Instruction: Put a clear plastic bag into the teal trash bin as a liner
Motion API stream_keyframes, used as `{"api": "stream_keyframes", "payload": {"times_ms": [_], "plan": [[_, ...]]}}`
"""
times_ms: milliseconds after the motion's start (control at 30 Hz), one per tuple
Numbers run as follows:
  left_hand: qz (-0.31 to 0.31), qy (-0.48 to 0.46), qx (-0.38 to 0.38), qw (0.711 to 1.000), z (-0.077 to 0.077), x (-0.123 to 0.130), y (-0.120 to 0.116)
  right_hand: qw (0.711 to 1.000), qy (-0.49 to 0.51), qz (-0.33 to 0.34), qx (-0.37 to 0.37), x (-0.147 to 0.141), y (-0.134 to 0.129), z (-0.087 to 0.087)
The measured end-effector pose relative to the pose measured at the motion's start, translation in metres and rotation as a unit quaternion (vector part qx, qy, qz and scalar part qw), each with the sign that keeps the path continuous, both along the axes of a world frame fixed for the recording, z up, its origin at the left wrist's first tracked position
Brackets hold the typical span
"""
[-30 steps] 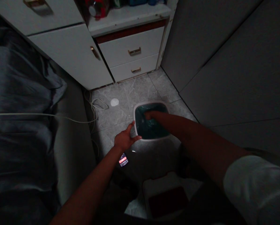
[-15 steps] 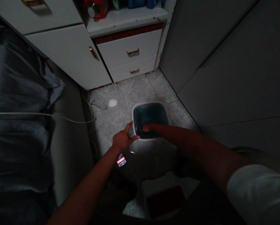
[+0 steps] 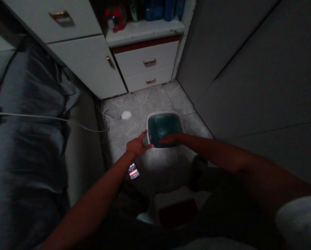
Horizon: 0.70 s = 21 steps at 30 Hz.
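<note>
A basin (image 3: 166,121) with a pale rim and a dark green inside stands on the floor in front of me. Glints inside it look like water. My left hand (image 3: 137,144) touches the basin's near-left corner, its thumb and forefinger spread along the rim. Inside the basin is my right hand (image 3: 169,139), low and close to the near side, fingers pointing left and loosely stretched. No object shows in it, though the light is dim. Just below my left wrist, a phone (image 3: 133,171) with a lit screen lies on the floor.
White drawers (image 3: 150,67) stand beyond the basin, with several bottles (image 3: 155,9) on the shelf above. A grey panelled wall (image 3: 262,80) rises at right. A white cable (image 3: 85,127) trails at left near a white disc (image 3: 126,115). A red-and-white stool (image 3: 176,211) is close below me.
The view has shifted a little. My right hand has opened out from a more bunched shape inside the basin. My left hand stays at the rim.
</note>
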<state>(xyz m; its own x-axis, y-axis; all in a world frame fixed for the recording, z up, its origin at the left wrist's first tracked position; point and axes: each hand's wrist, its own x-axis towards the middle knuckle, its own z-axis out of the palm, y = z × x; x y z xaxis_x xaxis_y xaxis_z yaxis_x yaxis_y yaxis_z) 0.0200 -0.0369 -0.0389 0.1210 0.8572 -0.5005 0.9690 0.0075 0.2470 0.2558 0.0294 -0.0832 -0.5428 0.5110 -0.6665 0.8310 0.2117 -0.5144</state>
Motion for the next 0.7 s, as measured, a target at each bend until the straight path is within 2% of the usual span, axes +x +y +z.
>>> {"api": "stream_keyframes", "payload": {"times_ms": [67, 133, 233, 333, 400, 467, 533, 600, 700], "plan": [[0.002, 0.008, 0.001, 1.0, 0.002, 0.003, -0.001, 0.998, 0.016, 0.067, -0.011, 0.009, -0.016, 0.028], [0.0, 0.016, 0.015, 1.0, 0.007, 0.007, -0.002, 0.994, 0.016, 0.098, 0.036, 0.025, -0.032, 0.056], [-0.005, -0.003, 0.071, 0.997, 0.022, 0.011, -0.007, 0.987, 0.006, 0.081, 0.142, 0.058, -0.059, 0.091], [0.007, -0.106, 0.124, 0.987, 0.04, 0.009, -0.012, 0.982, 0.007, 0.042, 0.186, 0.096, -0.081, 0.109], [0.012, -0.211, 0.138, 0.968, 0.047, 0.007, -0.015, 0.982, 0.024, 0.014, 0.188, 0.117, -0.09, 0.109], [0.03, -0.294, 0.138, 0.945, 0.045, 0.005, -0.019, 0.981, 0.034, -0.024, 0.188, 0.132, -0.095, 0.101], [0.078, -0.32, 0.126, 0.936, 0.033, 0.003, -0.025, 0.979, 0.028, -0.059, 0.194, 0.141, -0.097, 0.089], [0.128, -0.301, 0.109, 0.938, 0.015, 0.0, -0.032, 0.976, 0.024, -0.086, 0.198, 0.146, -0.096, 0.077], [0.165, -0.276, 0.076, 0.944, -0.009, -0.009, -0.042, 0.978, 0.023, -0.107, 0.177, 0.15, -0.092, 0.069]]}}
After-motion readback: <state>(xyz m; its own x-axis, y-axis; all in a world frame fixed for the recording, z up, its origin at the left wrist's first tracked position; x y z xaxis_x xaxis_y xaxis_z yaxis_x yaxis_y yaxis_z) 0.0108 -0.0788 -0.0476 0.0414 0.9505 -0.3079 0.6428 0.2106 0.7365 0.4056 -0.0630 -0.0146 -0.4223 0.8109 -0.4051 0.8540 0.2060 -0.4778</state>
